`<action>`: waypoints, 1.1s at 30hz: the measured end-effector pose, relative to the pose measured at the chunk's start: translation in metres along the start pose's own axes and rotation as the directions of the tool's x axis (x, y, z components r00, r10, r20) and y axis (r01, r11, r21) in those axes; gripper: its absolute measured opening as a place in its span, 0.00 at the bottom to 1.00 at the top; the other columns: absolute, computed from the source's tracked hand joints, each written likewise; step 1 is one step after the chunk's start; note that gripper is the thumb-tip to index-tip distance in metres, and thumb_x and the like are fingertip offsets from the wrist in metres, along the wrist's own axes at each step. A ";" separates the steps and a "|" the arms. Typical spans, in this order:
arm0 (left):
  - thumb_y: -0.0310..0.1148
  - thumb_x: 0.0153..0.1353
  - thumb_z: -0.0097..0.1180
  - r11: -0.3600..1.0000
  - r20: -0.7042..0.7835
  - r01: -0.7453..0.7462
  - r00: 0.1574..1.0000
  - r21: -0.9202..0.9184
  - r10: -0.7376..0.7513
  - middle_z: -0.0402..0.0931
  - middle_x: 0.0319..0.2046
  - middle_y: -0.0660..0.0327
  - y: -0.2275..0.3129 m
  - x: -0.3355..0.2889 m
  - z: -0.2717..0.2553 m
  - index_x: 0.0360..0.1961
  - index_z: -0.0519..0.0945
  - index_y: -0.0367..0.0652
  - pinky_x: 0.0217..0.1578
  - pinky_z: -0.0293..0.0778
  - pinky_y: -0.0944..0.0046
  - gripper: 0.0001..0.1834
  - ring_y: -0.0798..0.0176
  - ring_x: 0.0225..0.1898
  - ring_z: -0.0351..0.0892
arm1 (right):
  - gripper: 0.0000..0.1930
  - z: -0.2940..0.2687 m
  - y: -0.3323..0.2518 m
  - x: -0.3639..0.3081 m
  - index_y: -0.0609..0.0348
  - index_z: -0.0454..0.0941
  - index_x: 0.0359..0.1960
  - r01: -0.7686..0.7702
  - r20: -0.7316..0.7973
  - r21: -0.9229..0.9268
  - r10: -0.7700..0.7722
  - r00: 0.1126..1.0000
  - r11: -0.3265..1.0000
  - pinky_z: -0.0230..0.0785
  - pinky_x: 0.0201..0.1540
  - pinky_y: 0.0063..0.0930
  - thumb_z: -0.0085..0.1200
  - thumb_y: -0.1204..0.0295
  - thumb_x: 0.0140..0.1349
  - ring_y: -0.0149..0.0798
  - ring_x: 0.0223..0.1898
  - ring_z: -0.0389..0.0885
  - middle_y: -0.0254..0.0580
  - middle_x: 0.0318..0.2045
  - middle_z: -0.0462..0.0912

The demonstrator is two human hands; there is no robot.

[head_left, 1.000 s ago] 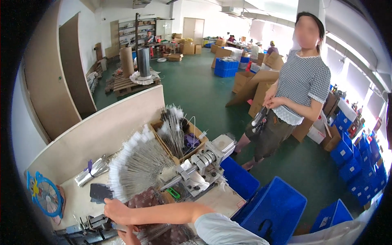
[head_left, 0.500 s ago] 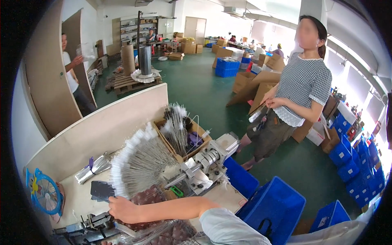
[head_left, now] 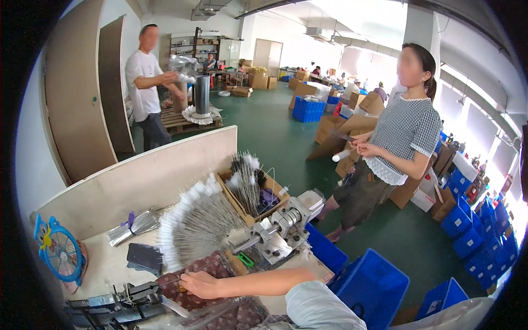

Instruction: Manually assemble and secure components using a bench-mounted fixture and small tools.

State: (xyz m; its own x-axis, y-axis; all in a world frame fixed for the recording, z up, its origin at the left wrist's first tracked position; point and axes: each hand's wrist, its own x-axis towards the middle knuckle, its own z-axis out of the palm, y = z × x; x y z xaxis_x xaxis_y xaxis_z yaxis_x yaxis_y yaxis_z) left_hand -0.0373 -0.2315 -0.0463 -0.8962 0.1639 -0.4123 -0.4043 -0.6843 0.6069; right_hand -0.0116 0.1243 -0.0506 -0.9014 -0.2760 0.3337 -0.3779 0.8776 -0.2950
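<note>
My right hand (head_left: 199,285) reaches in from the lower right, low over a brown polka-dot cloth (head_left: 212,265). Its fingers are closed; what they hold, if anything, is too small to make out. Just left of it lies a dark metal fixture (head_left: 129,300) with rails and clamps. Beyond the hand, a wide fan of thin wire brushes (head_left: 201,220) with white tips is spread on the bench. A small metal machine (head_left: 280,228) with a shaft stands to their right, a green piece (head_left: 245,259) beside it. My left hand is out of view.
A carton (head_left: 254,215) of more brushes, a tied wire bundle (head_left: 132,226), a dark pad (head_left: 144,257) and a blue fan (head_left: 61,250) are on the bench. Blue bins (head_left: 371,283) stand at right. One person (head_left: 404,121) stands beyond the machine, another (head_left: 147,82) behind the bench's board (head_left: 159,170).
My right hand has moved from beside the dark pad rightward and nearer, onto the cloth. A person at the left has come out past the door, carrying a clear bag. The view has shifted slightly.
</note>
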 end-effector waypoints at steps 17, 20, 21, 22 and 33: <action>0.38 0.65 0.45 0.970 0.030 0.096 0.995 -0.222 -0.092 0.74 0.29 0.58 -0.003 0.019 -0.036 0.40 0.73 0.36 0.34 0.71 0.62 0.14 0.64 0.28 0.72 | 0.06 -0.024 -0.005 -0.003 0.65 0.71 0.22 -0.011 0.061 0.112 0.004 0.998 0.994 0.70 0.29 0.40 0.55 0.75 0.47 0.51 0.30 0.77 0.49 0.26 0.72; 0.38 0.62 0.46 0.994 -0.016 -0.009 1.000 -0.108 0.007 0.74 0.29 0.59 -0.017 0.031 -0.058 0.38 0.73 0.38 0.33 0.70 0.62 0.14 0.64 0.29 0.71 | 0.06 -0.046 -0.012 -0.007 0.64 0.71 0.25 -0.068 0.191 0.085 0.051 0.980 0.994 0.69 0.29 0.41 0.51 0.72 0.52 0.51 0.30 0.77 0.47 0.24 0.73; 0.39 0.61 0.46 0.997 -0.027 -0.040 0.999 -0.067 0.038 0.73 0.28 0.59 -0.023 0.038 -0.067 0.37 0.73 0.38 0.32 0.69 0.62 0.14 0.63 0.29 0.71 | 0.07 -0.052 -0.013 -0.009 0.62 0.72 0.27 -0.033 0.188 0.101 0.013 0.982 0.994 0.69 0.29 0.41 0.49 0.71 0.53 0.49 0.30 0.77 0.46 0.24 0.73; 0.39 0.60 0.46 0.997 -0.037 -0.072 0.997 -0.024 0.071 0.73 0.28 0.59 -0.029 0.043 -0.074 0.36 0.73 0.38 0.32 0.68 0.62 0.14 0.63 0.29 0.70 | 0.07 -0.058 -0.013 -0.010 0.61 0.73 0.30 0.003 0.183 0.118 -0.025 0.983 0.993 0.68 0.30 0.40 0.48 0.70 0.55 0.48 0.31 0.77 0.45 0.24 0.74; 0.39 0.61 0.52 0.874 0.222 -0.150 0.974 0.463 0.049 0.75 0.37 0.57 -0.125 -0.023 0.178 0.42 0.76 0.37 0.31 0.66 0.65 0.16 0.65 0.31 0.71 | 0.10 -0.105 0.022 -0.011 0.54 0.79 0.36 -0.199 -0.045 0.562 0.270 0.962 0.802 0.66 0.32 0.39 0.52 0.65 0.55 0.47 0.31 0.75 0.45 0.24 0.78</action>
State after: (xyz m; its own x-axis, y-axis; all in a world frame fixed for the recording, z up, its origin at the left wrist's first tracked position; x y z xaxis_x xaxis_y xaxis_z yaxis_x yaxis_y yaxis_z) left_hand 0.0015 -0.0230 0.0088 -0.9332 0.2839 -0.2204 -0.3034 -0.2933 0.9066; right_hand 0.0123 0.1880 0.0333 -0.9596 -0.0109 0.2811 -0.2424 0.5387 -0.8068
